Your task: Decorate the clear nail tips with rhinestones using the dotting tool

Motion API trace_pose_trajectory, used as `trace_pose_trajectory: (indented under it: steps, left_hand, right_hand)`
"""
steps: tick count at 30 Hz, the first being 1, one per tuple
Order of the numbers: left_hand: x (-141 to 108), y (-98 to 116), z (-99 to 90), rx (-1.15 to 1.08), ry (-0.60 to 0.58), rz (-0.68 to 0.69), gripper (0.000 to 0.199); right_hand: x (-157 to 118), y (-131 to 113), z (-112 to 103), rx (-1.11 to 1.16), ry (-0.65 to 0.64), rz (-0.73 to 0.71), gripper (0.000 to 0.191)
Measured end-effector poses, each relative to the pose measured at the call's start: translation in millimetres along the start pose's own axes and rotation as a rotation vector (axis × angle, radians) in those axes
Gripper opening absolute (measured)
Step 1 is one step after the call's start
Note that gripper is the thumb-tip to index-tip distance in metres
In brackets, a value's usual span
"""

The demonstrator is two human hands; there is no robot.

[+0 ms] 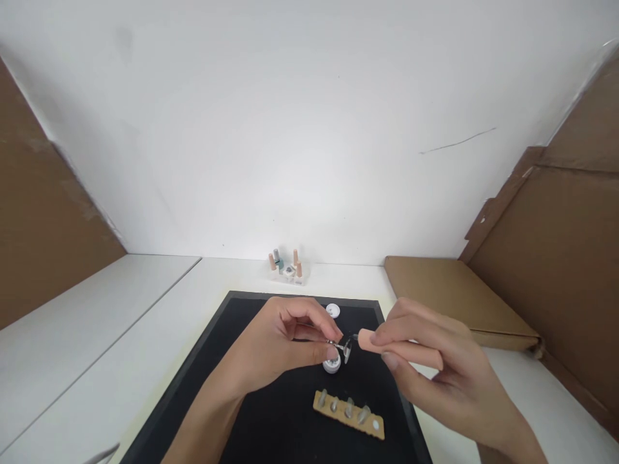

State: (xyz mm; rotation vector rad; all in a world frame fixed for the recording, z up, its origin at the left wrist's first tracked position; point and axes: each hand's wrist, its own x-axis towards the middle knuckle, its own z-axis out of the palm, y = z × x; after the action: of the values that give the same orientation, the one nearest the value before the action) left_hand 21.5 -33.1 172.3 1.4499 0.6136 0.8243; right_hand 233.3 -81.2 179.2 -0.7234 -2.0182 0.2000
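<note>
My left hand [294,341] pinches a small metal stem between thumb and fingertips. At the stem's end sits a small pale, shiny piece [347,351] that looks like a false nail. My right hand [430,361] grips a nail polish brush by its long peach cap [401,348], and the dark brush tip points left, right by the pale piece. Whether the two touch I cannot tell. Just below my left fingertips stands a small round white jar [331,365], partly covered by the thumb. Nearer to me lies a tan strip [348,415] carrying several translucent false nails.
A black mat [271,412] lies under the work, with a round white lid [333,310] at its far side. Behind it, a clear holder [289,277] has several polish bottles. To the right rests a flat cardboard box [449,290]; a white wall [300,129] closes the back.
</note>
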Motion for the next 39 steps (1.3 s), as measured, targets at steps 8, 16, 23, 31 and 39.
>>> trace_pose_trajectory:
  steps: [8, 16, 23, 31, 39]
  left_hand:
    - [0, -2, -1.2, -0.013, 0.007, 0.001, 0.01]
    - [0, -3, -3.5, -0.062, 0.009, -0.019, 0.011]
    - [-1, -4, -1.0, -0.055, -0.011, 0.011, 0.012]
    - [0, -5, -1.7, -0.042, 0.004, 0.004, 0.009]
    - [0, -3, -1.0, -0.047, 0.031, -0.026, 0.005]
  right_hand:
    - [-3, 0, -1, -0.014, 0.073, 0.003, 0.017]
    - [-2, -1, -1, 0.107, 0.003, -0.028, 0.021]
    - [-2, 2, -1, 0.002, 0.047, 0.003, 0.019]
    - [-4, 3, -2, 0.006, 0.087, 0.036, 0.018]
    - [-12, 3, -2, 0.109, 0.135, 0.031, 0.014]
